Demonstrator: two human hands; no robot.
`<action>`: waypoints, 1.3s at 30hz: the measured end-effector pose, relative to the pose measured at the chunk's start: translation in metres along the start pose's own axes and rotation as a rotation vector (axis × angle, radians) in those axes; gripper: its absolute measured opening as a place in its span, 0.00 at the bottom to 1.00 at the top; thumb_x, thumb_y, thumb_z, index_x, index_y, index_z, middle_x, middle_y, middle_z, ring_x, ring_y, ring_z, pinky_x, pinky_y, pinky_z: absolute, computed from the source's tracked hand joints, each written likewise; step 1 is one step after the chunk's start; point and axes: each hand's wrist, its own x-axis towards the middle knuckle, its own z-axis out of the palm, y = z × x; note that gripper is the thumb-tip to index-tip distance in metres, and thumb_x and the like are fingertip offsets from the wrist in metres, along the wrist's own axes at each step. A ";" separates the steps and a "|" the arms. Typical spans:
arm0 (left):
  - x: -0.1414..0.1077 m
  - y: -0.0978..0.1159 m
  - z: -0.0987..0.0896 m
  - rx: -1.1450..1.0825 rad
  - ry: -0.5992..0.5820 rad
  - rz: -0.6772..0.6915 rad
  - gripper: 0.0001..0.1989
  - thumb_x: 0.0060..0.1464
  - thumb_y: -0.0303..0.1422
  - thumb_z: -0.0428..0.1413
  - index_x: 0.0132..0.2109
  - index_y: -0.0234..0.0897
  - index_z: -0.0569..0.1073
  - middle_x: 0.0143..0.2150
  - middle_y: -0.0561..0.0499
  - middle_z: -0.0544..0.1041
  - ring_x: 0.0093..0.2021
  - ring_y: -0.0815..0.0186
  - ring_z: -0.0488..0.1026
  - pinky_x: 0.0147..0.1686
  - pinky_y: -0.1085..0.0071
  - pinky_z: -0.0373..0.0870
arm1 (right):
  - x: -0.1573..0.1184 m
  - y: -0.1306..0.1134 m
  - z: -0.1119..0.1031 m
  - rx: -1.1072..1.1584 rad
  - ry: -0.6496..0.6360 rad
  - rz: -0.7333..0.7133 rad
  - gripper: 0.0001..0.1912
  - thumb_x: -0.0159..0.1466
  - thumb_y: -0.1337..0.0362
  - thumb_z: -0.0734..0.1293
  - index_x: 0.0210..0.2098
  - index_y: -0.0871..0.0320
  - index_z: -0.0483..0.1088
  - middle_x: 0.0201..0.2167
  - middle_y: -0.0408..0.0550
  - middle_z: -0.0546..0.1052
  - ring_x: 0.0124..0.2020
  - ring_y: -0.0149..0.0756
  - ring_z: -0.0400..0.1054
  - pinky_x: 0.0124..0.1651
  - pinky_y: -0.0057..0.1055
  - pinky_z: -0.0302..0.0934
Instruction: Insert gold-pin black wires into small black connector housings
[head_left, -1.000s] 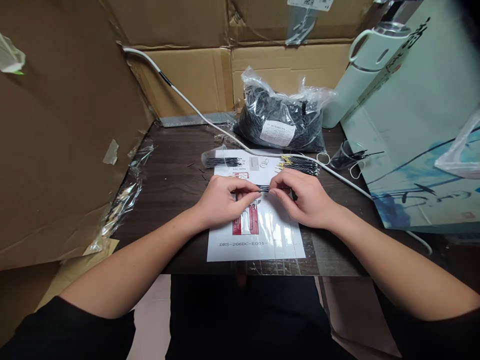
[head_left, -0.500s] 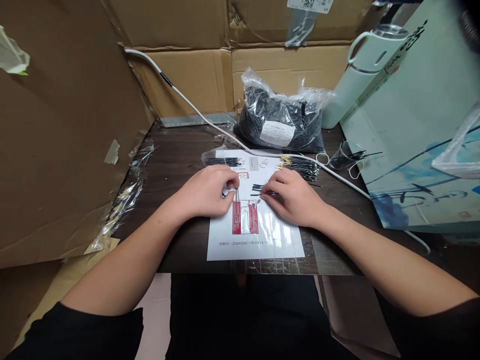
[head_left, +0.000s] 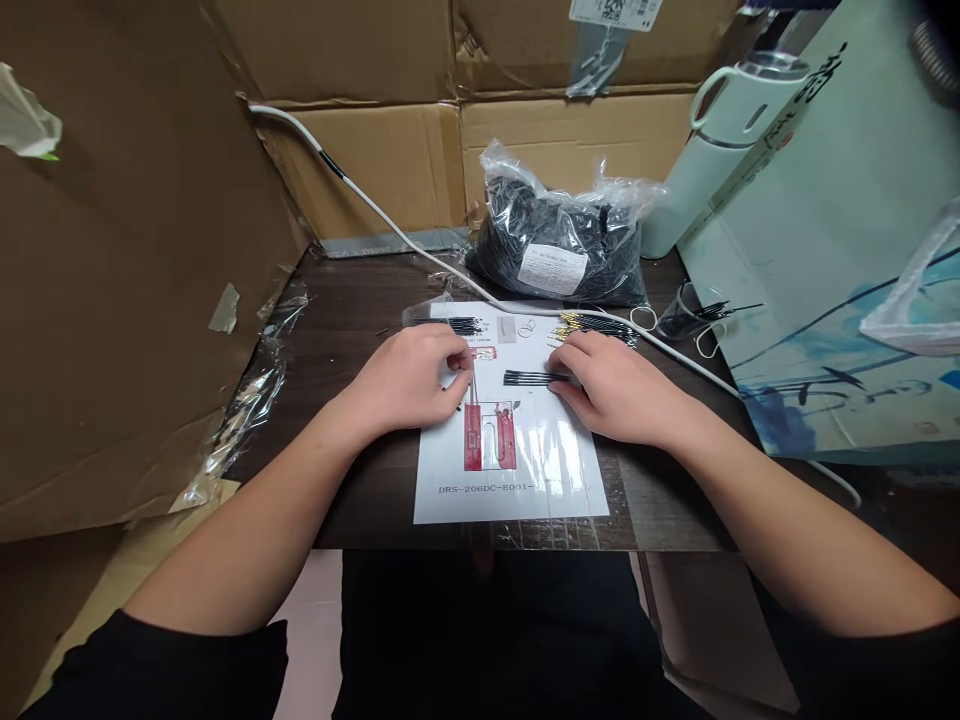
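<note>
My left hand [head_left: 409,378] is closed, thumb and forefinger pinched together on a thin two-pronged metal piece [head_left: 473,388]. Its prongs point down to a red-and-clear flat part [head_left: 490,437] on a printed white sheet [head_left: 480,505]. Opposite, my right hand [head_left: 611,388] is closed at the right-hand ends of a small row of short black wires [head_left: 527,378], thumb on the near side and fingers on the far side. Their left ends lie side by side above the sheet's red part. More black wires with yellow ends [head_left: 596,325] lie just beyond this hand.
Behind the sheet stands a clear bag of black wires [head_left: 559,235]. A white cable [head_left: 390,222] crosses the table diagonally. Clear cups hold wires at left [head_left: 424,310] and right [head_left: 679,315]. A pale green bottle [head_left: 705,160] stands at the back right; cardboard walls [head_left: 390,150] enclose the back and left.
My right hand has shifted right along the black wires, uncovering more of the row, which now looks more even. My left hand stays almost in place.
</note>
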 end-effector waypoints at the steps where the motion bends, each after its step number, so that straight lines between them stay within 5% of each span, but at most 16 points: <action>1: 0.000 0.000 0.000 -0.011 0.032 0.008 0.04 0.58 0.31 0.59 0.37 0.38 0.80 0.38 0.46 0.81 0.39 0.57 0.77 0.41 0.60 0.72 | 0.000 0.000 0.000 -0.016 -0.020 0.009 0.07 0.75 0.64 0.66 0.49 0.60 0.74 0.48 0.60 0.78 0.48 0.53 0.72 0.51 0.46 0.64; 7: 0.002 -0.007 -0.004 -0.028 0.269 -0.012 0.03 0.57 0.33 0.62 0.39 0.39 0.78 0.39 0.47 0.81 0.41 0.56 0.76 0.47 0.57 0.75 | 0.001 -0.004 0.004 -0.153 -0.054 0.012 0.10 0.79 0.65 0.62 0.44 0.60 0.74 0.46 0.60 0.81 0.45 0.51 0.72 0.47 0.45 0.58; 12: 0.006 -0.021 -0.008 0.046 0.391 -0.071 0.16 0.55 0.33 0.65 0.51 0.40 0.76 0.51 0.44 0.80 0.52 0.50 0.74 0.60 0.48 0.73 | 0.001 -0.008 0.004 -0.280 -0.062 -0.103 0.13 0.79 0.67 0.58 0.44 0.62 0.74 0.44 0.62 0.80 0.43 0.51 0.70 0.44 0.43 0.52; 21: 0.008 -0.037 -0.002 0.076 0.188 -0.137 0.40 0.55 0.42 0.68 0.71 0.40 0.66 0.71 0.37 0.69 0.70 0.36 0.63 0.70 0.35 0.62 | 0.006 -0.011 0.009 -0.282 -0.123 -0.069 0.12 0.78 0.67 0.58 0.45 0.64 0.73 0.46 0.64 0.79 0.46 0.52 0.72 0.47 0.44 0.56; 30: 0.012 -0.049 0.006 -0.007 0.159 -0.154 0.24 0.61 0.36 0.64 0.63 0.38 0.75 0.61 0.41 0.79 0.62 0.46 0.73 0.66 0.47 0.69 | 0.018 -0.003 -0.003 -0.217 -0.085 -0.028 0.10 0.77 0.65 0.60 0.44 0.61 0.71 0.45 0.62 0.79 0.43 0.51 0.71 0.48 0.44 0.59; 39: 0.009 -0.024 0.010 -0.105 0.181 -0.032 0.25 0.59 0.36 0.69 0.61 0.36 0.77 0.60 0.41 0.82 0.60 0.49 0.77 0.65 0.52 0.72 | 0.062 -0.018 -0.028 -0.310 -0.078 -0.084 0.12 0.78 0.65 0.59 0.47 0.64 0.73 0.45 0.64 0.79 0.41 0.52 0.71 0.44 0.43 0.55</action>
